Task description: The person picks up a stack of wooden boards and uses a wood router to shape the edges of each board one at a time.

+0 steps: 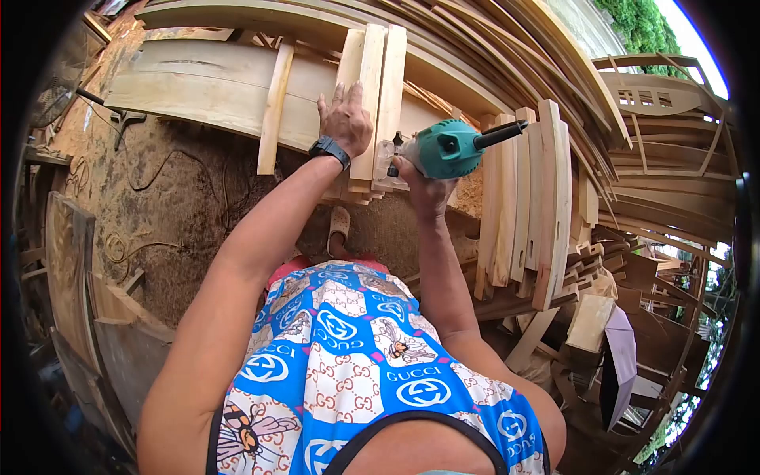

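My right hand [428, 190] is wrapped round a teal trim router [450, 152] with a clear base and a black cord sleeve pointing right. The router's base [385, 164] sits at the near end of a pale wooden strip [391, 87]. Whether its bit touches the wood is hidden. My left hand [346, 123], with a dark watch on the wrist, lies with fingers spread on the neighbouring strips [369, 67]. These strips stand side by side across a wide pale board [214, 83].
Another strip [277, 103] crosses the board to the left. Several slotted wooden pieces [546, 198] are stacked at the right. Long curved boards [491, 55] lie behind. A cord [170, 162] and sawdust cover the ground at left. Loose offcuts [590, 273] are piled at lower right.
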Available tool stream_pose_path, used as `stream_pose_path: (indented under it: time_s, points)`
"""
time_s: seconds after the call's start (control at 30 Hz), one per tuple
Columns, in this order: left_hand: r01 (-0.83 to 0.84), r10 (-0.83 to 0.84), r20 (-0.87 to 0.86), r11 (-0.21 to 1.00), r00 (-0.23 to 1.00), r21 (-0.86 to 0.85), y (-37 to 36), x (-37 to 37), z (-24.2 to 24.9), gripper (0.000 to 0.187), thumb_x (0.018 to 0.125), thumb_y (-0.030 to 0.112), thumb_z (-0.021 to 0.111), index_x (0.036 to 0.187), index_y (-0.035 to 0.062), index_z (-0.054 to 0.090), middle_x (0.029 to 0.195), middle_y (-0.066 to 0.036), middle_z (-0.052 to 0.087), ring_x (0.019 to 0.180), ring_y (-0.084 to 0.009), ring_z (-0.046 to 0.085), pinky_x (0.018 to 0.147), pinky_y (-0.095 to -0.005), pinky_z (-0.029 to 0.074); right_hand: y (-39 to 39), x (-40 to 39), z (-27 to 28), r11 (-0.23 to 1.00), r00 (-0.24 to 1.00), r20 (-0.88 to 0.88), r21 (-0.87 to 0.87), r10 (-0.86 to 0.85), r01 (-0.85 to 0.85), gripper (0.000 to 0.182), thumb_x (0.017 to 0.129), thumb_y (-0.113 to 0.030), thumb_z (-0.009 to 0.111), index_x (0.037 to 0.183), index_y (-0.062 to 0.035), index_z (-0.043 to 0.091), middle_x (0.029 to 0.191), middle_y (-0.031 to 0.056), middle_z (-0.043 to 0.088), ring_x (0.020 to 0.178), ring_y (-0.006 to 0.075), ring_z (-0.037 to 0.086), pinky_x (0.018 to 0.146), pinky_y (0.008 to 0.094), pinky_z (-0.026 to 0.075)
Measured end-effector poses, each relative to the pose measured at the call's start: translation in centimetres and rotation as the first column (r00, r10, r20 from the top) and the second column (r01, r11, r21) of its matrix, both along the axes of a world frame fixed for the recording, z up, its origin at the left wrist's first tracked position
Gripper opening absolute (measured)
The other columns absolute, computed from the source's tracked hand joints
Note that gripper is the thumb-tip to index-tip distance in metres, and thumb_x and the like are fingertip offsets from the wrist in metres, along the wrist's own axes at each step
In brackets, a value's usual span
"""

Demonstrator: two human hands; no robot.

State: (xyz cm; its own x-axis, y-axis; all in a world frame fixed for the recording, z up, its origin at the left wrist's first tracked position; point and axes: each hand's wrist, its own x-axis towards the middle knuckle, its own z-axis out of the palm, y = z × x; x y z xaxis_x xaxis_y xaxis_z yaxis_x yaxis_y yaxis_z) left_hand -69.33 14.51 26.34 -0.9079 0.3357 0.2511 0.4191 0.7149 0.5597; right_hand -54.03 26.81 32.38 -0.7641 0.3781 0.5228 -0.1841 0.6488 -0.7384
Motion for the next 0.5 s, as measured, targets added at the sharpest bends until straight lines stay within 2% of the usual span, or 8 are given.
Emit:
stream_pose_path:
  time_s: [0.03,0.1,0.23,0.33,0.5]
  points:
    - [0.010,-0.010,0.000,1.000,1.000,0.005,0.0,0.1,0.1,0.061,0.093,0.019,0.043,0.151,-0.0012,0.039,0.152,-0.017,0.049,0.147,-0.0369,0.037,0.122,-0.0626,0.014,0.0,-0.5,0.2,1.000,1.000,-0.004,0.001,0.002,-0.002,0.045,0.067,-0.011,0.088,0.107,-0.0030,0.069,0.098,0.0049,0.070,0.090,0.0192,0.067,0.086,0.0358,0.054]
    - [0.019,-0.019,-0.003,1.000,1.000,0.013,-0.1,0.1,0.4,0.062,0.093,0.019,0.043,0.151,-0.0014,0.038,0.153,-0.017,0.048,0.147,-0.0373,0.036,0.122,-0.0627,0.014,-0.2,-1.6,1.1,0.986,0.999,0.020,-0.168,0.028,-0.024,0.043,0.066,-0.009,0.088,0.104,-0.0027,0.068,0.095,0.0048,0.070,0.087,0.0187,0.068,0.083,0.0352,0.055]
    - [0.038,-0.038,0.014,0.999,0.999,0.005,-0.2,0.2,0.6,0.062,0.093,0.019,0.042,0.151,-0.0019,0.038,0.155,-0.017,0.046,0.148,-0.0383,0.034,0.122,-0.0623,0.013,0.6,-4.6,1.3,0.967,0.999,-0.019,-0.253,0.041,-0.045,0.041,0.066,-0.007,0.088,0.101,-0.0023,0.068,0.093,0.0046,0.070,0.082,0.0173,0.068,0.079,0.0335,0.056]
    - [0.045,-0.045,0.058,0.999,0.997,0.016,-0.2,0.1,0.7,0.064,0.091,0.019,0.040,0.151,-0.0031,0.038,0.155,-0.018,0.045,0.149,-0.0393,0.031,0.123,-0.0616,0.010,0.4,-7.1,3.1,0.885,0.996,-0.047,-0.458,0.070,-0.083,0.038,0.067,-0.006,0.087,0.099,-0.0024,0.068,0.089,0.0032,0.070,0.080,0.0147,0.067,0.076,0.0314,0.056]
    - [0.082,-0.083,0.043,0.997,0.996,0.013,-0.5,-0.1,0.4,0.064,0.091,0.017,0.041,0.151,-0.0041,0.039,0.155,-0.020,0.045,0.149,-0.0399,0.032,0.122,-0.0629,0.010,2.3,-11.8,3.0,0.879,0.991,-0.112,-0.461,0.079,-0.122,0.037,0.067,-0.007,0.088,0.098,-0.0018,0.068,0.089,0.0030,0.070,0.080,0.0140,0.067,0.077,0.0302,0.055]
